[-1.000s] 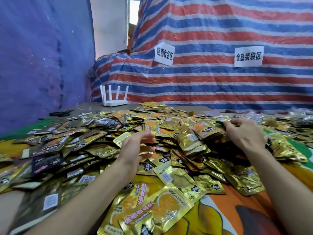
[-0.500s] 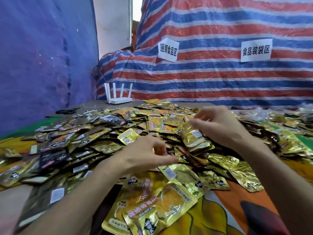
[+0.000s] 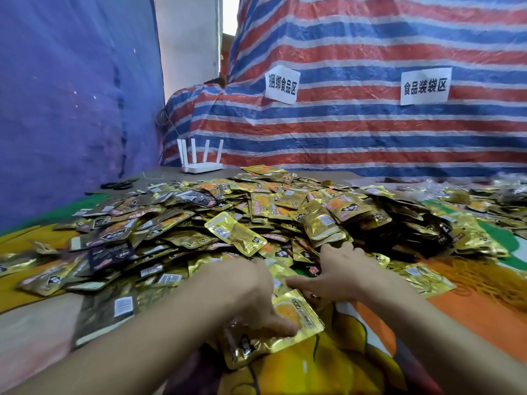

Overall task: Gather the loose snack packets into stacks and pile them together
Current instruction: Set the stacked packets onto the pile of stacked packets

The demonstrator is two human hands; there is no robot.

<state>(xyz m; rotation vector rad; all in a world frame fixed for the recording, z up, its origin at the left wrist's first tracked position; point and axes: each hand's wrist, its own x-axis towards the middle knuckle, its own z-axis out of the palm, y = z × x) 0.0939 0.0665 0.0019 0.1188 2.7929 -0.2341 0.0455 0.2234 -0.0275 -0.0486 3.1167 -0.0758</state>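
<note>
A wide heap of loose gold and dark snack packets point(image 3: 256, 223) covers the table. Close to me lies a small stack of gold packets point(image 3: 299, 317) with an orange picture on top. My left hand point(image 3: 248, 300) grips this stack, thumb pressed on the top packet, and the fingers are hidden beneath the hand. Just right of it, my right hand point(image 3: 342, 272) lies flat on the near edge of the heap. Its fingers point forward under a gold packet and its thumb stretches left towards the stack.
A colourful orange and yellow cloth point(image 3: 427, 323) covers the table near me. A white router point(image 3: 201, 163) and black scissors point(image 3: 119, 184) sit at the far left. A striped tarpaulin wall point(image 3: 370, 132) with two paper signs stands behind, and a blue sheet point(image 3: 71, 109) hangs on the left.
Both hands came down and back towards me from the middle of the heap. The left hand took hold of the near stack. The right hand dropped flat onto the heap's front edge.
</note>
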